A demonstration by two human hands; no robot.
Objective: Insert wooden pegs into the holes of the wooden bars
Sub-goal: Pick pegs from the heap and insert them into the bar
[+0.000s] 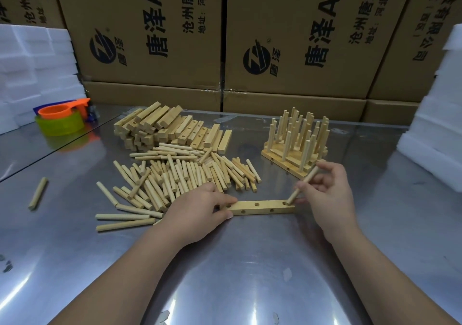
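A wooden bar (262, 207) with holes along its top and side lies flat on the metal table. My left hand (200, 207) grips its left end between thumb and fingers. My right hand (327, 192) pinches a wooden peg (303, 184), tilted, its lower tip in the bar's rightmost top hole. A heap of loose pegs (180, 177) lies just behind my left hand. Behind that is a pile of empty bars (170, 129).
Finished bars with upright pegs (297, 139) stand at the back right. One stray peg (38, 193) lies at the left. Rolls of tape with an orange scoop (61, 119) sit at the back left. White foam blocks (435, 134) flank both sides; cardboard boxes (287, 37) line the back.
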